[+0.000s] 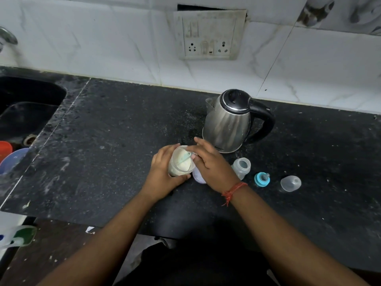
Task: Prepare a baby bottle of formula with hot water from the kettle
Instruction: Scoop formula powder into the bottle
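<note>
A black stone counter (123,124) ran below a white tiled wall. Near its middle stood an open jar of formula powder (181,162), gripped around its side by the left hand (162,172). The right hand (210,162) reached over the jar's mouth, pinching a pale blue scoop (184,158) resting in the powder. A lavender lid (198,174) lay just beside the jar. Toward the right edge sat the open baby bottle (241,167), its teal-ringed nipple (261,178) and clear cap (290,183). The steel kettle (228,122) stood behind, toward the wall.
</note>
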`<state>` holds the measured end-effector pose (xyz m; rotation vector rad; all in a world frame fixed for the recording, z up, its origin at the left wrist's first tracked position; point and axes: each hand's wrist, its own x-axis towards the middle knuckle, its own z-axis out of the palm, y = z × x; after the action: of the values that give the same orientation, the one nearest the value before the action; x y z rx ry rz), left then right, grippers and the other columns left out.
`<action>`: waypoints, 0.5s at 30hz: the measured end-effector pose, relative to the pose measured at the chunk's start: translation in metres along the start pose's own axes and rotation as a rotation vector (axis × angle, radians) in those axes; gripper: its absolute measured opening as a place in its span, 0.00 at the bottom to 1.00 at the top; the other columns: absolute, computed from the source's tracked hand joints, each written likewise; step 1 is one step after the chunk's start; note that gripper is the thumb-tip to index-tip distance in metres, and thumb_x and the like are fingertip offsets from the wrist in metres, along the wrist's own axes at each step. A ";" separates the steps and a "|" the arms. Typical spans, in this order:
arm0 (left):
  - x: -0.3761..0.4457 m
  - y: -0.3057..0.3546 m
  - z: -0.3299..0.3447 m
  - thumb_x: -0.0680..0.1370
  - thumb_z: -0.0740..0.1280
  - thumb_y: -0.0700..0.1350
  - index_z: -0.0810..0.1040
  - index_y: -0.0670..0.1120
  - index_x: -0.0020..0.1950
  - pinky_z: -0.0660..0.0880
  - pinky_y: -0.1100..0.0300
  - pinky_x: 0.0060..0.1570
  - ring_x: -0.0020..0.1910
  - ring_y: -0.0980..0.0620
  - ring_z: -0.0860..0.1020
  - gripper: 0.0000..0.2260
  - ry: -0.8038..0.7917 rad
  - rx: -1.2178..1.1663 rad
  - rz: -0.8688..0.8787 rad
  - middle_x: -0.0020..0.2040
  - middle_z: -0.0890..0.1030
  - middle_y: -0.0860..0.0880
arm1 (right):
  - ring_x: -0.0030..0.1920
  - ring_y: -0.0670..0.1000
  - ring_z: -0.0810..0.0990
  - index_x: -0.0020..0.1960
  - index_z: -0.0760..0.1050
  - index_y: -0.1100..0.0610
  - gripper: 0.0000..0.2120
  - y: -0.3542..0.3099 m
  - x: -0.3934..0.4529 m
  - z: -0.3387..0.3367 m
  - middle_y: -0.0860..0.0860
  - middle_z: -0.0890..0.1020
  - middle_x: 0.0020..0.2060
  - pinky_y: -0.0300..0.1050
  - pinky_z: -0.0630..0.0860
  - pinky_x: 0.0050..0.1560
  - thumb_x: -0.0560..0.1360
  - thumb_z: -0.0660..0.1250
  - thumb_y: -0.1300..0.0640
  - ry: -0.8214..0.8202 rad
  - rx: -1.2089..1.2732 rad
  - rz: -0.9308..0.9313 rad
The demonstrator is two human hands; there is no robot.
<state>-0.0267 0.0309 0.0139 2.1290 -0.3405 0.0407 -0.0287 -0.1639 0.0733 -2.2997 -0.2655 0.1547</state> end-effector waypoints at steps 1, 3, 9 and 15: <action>0.001 0.004 0.002 0.69 0.78 0.57 0.69 0.54 0.76 0.60 0.61 0.73 0.73 0.59 0.66 0.37 0.001 0.033 0.033 0.72 0.70 0.58 | 0.78 0.52 0.64 0.69 0.77 0.51 0.15 -0.001 0.002 -0.003 0.54 0.64 0.79 0.42 0.62 0.76 0.84 0.62 0.55 -0.024 -0.066 0.001; 0.002 0.013 0.007 0.70 0.78 0.57 0.68 0.53 0.77 0.56 0.68 0.72 0.74 0.55 0.64 0.39 -0.003 0.083 0.074 0.73 0.69 0.56 | 0.79 0.57 0.62 0.70 0.76 0.50 0.16 -0.004 0.005 -0.009 0.57 0.60 0.80 0.52 0.64 0.76 0.83 0.64 0.53 -0.088 -0.224 0.018; 0.009 0.034 0.017 0.71 0.80 0.52 0.71 0.47 0.76 0.54 0.68 0.74 0.73 0.46 0.66 0.37 0.024 0.195 0.222 0.74 0.70 0.48 | 0.73 0.62 0.67 0.72 0.73 0.49 0.20 -0.012 0.003 -0.021 0.58 0.61 0.78 0.57 0.71 0.69 0.81 0.64 0.51 -0.117 -0.550 0.105; 0.013 0.047 0.028 0.70 0.79 0.53 0.70 0.46 0.75 0.55 0.69 0.73 0.73 0.43 0.67 0.36 0.028 0.201 0.243 0.74 0.70 0.47 | 0.60 0.58 0.76 0.62 0.79 0.50 0.12 -0.010 -0.002 -0.033 0.53 0.76 0.58 0.54 0.75 0.57 0.79 0.66 0.53 -0.030 -0.664 0.117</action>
<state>-0.0295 -0.0196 0.0388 2.2708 -0.5992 0.2545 -0.0259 -0.1818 0.1029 -2.9764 -0.2182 0.1793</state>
